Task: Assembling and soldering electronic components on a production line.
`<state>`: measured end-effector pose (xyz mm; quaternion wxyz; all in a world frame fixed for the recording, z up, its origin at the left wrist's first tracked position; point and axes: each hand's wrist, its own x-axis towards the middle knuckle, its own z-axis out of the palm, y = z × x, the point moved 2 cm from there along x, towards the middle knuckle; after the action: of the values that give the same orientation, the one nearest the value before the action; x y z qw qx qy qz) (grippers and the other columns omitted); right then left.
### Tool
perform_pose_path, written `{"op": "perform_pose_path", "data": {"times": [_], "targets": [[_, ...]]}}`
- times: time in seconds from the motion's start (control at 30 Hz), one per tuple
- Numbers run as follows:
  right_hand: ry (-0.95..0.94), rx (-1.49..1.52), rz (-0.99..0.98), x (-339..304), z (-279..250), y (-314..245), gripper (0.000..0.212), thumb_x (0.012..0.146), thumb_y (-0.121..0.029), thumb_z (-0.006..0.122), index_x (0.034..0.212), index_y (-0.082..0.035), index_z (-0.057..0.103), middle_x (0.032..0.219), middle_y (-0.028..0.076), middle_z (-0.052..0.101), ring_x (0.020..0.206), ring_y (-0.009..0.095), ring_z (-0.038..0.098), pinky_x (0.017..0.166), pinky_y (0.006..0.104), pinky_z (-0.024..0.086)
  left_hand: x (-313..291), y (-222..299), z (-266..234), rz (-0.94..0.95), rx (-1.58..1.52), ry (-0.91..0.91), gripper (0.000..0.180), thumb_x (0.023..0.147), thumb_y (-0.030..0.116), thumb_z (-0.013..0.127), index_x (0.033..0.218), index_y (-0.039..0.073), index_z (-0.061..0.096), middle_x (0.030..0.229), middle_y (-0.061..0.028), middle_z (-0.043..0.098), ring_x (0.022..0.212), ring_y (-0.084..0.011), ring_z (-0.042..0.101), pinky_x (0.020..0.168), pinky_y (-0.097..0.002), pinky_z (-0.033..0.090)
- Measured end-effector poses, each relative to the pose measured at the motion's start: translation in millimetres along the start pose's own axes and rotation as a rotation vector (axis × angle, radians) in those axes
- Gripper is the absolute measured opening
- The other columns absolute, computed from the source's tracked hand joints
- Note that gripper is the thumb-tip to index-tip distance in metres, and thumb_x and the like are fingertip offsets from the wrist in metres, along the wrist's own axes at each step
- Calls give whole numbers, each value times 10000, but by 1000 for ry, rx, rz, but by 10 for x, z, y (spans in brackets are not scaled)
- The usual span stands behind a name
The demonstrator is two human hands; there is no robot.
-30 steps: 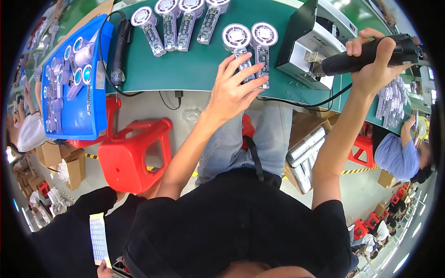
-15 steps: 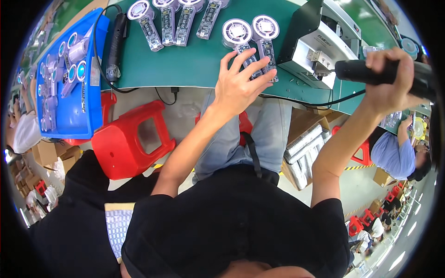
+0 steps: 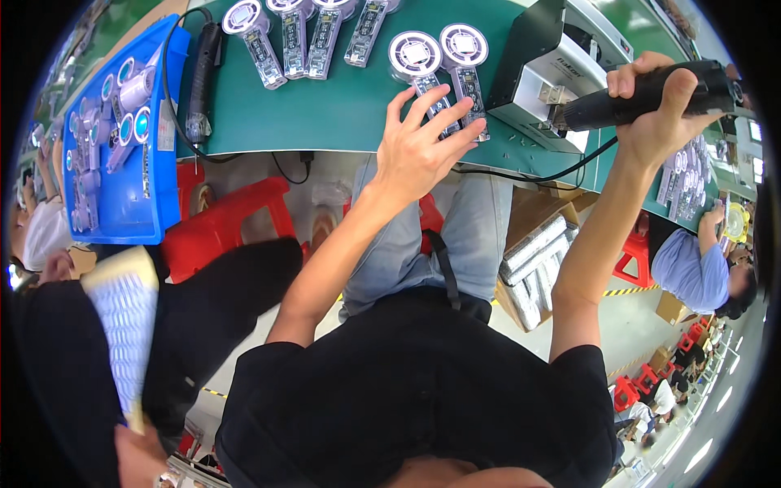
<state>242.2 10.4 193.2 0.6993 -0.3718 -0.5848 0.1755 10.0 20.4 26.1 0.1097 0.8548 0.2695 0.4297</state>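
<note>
My left hand (image 3: 419, 154) lies with spread fingers across the handles of two pale purple devices. The left device (image 3: 415, 55) and the right device (image 3: 465, 49) each have a round head and a slim handle with a circuit board showing. My right hand (image 3: 655, 114) grips a black electric screwdriver (image 3: 598, 107), held almost level. Its tip end reaches the front of a silver and black screw feeder (image 3: 529, 93); whether a screw sits on the bit cannot be made out.
Several similar devices (image 3: 325, 41) lie along the far side of the green table (image 3: 358, 114). A second black screwdriver (image 3: 201, 89) rests beside a blue bin (image 3: 167, 183) of parts. A cable (image 3: 553, 177) loops below the feeder. At left, a person carries a patterned sheet (image 3: 126, 317).
My right hand has brought the screwdriver left and down to the feeder's front. My left hand has hardly moved. The person at left has shifted, with the sheet now raised.
</note>
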Motion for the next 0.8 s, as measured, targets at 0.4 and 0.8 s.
{"op": "perform_pose_path", "data": {"times": [0.4, 0.8], "targets": [[20, -82, -112, 24, 26, -187, 549, 878, -8, 662, 1257, -67, 269, 702, 194, 605, 470, 227, 585, 458, 391, 545, -7, -5, 12, 5, 33, 4, 364, 713, 241, 830, 1069, 251, 754, 1190, 20, 679, 1190, -274, 560, 1004, -496, 403], [443, -190, -402, 178, -957, -578, 475, 849, -478, 587, 714, -25, 542, 638, 127, 525, 599, 249, 548, 614, 419, 490, 26, 19, 24, 12, 5, 16, 312, 744, 235, 812, 1047, 230, 736, 1183, 22, 662, 1198, -259, 547, 996, -531, 401]]}}
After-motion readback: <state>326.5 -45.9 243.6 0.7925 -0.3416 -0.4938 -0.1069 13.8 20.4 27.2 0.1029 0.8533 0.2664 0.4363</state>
